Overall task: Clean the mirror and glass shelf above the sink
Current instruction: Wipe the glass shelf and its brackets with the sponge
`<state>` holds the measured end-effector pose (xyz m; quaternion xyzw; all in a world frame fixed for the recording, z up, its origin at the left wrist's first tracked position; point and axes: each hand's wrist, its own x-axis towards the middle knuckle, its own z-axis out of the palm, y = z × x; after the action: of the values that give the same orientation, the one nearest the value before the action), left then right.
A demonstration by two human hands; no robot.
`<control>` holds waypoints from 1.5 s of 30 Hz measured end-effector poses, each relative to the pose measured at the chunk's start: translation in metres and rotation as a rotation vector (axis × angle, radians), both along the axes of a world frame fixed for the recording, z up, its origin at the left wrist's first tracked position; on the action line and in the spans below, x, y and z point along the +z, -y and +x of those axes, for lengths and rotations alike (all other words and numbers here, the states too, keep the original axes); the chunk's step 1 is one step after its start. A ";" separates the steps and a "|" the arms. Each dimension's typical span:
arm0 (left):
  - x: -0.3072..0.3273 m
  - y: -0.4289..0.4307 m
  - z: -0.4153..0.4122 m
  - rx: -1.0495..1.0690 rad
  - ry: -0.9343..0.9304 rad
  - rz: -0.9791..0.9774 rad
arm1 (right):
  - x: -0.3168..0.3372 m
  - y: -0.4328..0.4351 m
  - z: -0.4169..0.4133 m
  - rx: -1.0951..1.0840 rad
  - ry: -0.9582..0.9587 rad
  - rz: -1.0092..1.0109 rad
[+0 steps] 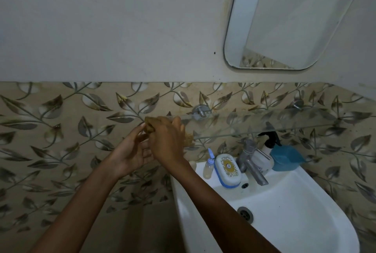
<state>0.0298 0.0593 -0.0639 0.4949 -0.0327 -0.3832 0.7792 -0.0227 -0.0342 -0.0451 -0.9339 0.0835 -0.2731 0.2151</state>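
The glass shelf [264,123] runs along the leaf-patterned tiles above the sink, held by metal brackets. A brownish cloth [150,124] is folded over the shelf's left end, and part of it shows through the glass. My right hand [168,140] grips the cloth against that end of the shelf. Just left of it and lower, my left hand [132,151] lies palm up, its thumb and forefinger pinching the cloth's left corner. The mirror [295,18] hangs on the white wall at the upper right, well away from both hands.
The white sink [183,212] stands at the lower right with a metal tap [252,163]. On its back rim are a small bottle [208,168], a white soap box [227,169], a spray bottle [269,140] and a blue container [286,157].
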 end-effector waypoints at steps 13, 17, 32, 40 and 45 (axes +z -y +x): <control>-0.038 -0.005 -0.045 -0.133 0.011 -0.032 | -0.044 0.073 -0.098 0.066 0.094 0.793; -0.042 0.035 -0.067 -0.306 0.008 -0.060 | -0.064 0.107 -0.120 0.100 -0.216 1.595; -0.056 0.252 -0.126 -0.436 0.453 0.358 | -0.082 0.277 -0.200 -0.591 -0.124 1.286; -0.071 0.365 -0.155 -0.572 0.507 0.138 | -0.088 0.393 -0.186 -0.679 0.184 1.171; -0.082 0.426 -0.131 -0.434 0.546 0.181 | -0.088 0.440 -0.137 -0.693 0.082 0.751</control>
<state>-0.1017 -0.3666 -0.1463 0.6275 -0.3097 -0.3948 0.5953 -0.1598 -0.4740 -0.1332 -0.6982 0.4723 -0.3159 0.4356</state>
